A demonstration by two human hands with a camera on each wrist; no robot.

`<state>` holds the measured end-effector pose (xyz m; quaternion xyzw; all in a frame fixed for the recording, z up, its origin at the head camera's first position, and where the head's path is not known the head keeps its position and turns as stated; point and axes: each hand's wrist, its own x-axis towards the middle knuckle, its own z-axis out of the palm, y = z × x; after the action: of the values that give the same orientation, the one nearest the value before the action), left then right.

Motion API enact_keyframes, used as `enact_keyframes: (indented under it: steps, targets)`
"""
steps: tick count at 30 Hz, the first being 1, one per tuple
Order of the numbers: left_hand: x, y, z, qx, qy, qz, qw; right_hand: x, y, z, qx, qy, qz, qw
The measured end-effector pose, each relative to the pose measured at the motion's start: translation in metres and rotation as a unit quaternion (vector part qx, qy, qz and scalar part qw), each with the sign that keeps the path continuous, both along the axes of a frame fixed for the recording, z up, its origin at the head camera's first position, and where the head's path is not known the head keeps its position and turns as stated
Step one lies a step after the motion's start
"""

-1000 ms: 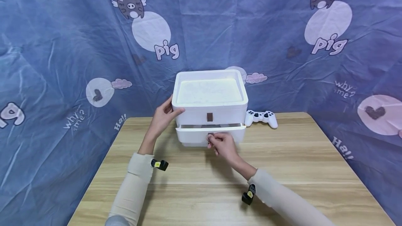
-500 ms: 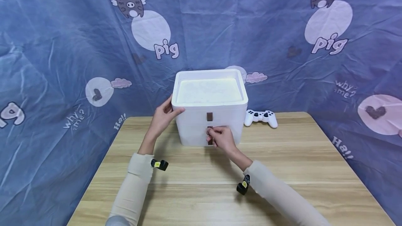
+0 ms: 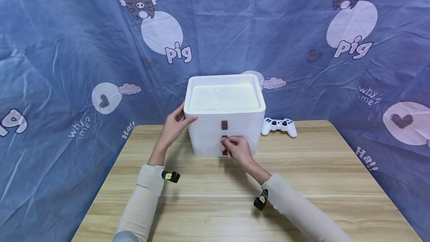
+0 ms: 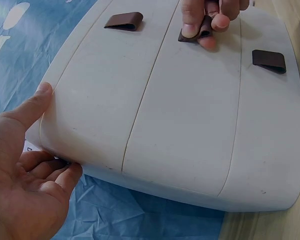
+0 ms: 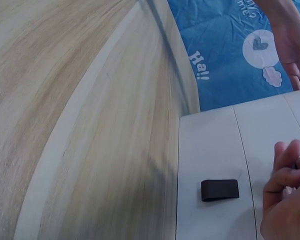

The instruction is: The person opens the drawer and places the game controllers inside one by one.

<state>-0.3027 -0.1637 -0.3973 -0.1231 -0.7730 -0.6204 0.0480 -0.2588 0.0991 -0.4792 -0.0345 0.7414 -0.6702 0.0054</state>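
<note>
A white drawer box (image 3: 208,127) with a shallow tray top stands at the back of the table, all its drawers flush. My left hand (image 3: 173,127) holds the box's upper left corner; in the left wrist view the thumb lies on the front and the other fingers bend against the side. At the middle drawer, my right hand (image 3: 239,150) pinches a brown pull tab (image 4: 206,26) between thumb and fingers. Another brown tab (image 4: 124,21) is on the top drawer, and a third tab (image 5: 220,190) sits on the bottom one.
A white game controller (image 3: 279,126) lies just right of the box on the wooden table (image 3: 208,204). Blue printed cloth (image 3: 221,29) hangs behind the table and along both sides.
The middle drawer stood partly pulled out one second ago and has slid back in, flush with the front. My right hand moved forward with its tab. My left hand stayed at the corner.
</note>
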Motion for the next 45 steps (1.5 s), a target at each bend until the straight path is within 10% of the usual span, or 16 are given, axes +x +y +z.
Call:
enact_keyframes:
  steps: [9,19,25,45]
  targets:
    - [-0.002,-0.002,-0.003,-0.009,0.003,0.003,1.0000,0.004,0.013,-0.016,0.027,-0.012,0.044,0.9986]
    - [-0.003,-0.001,-0.005,-0.002,0.000,0.004,1.0000,0.012,0.021,-0.027,0.128,-0.060,0.003,0.9900]
    - [-0.003,0.000,-0.004,-0.006,-0.001,0.004,1.0000,0.008,0.017,-0.030,0.075,-0.098,0.062,0.9904]
    - [0.000,0.000,0.000,-0.007,0.005,0.005,0.9999,0.002,0.004,-0.038,-0.052,-0.178,0.072,0.9799]
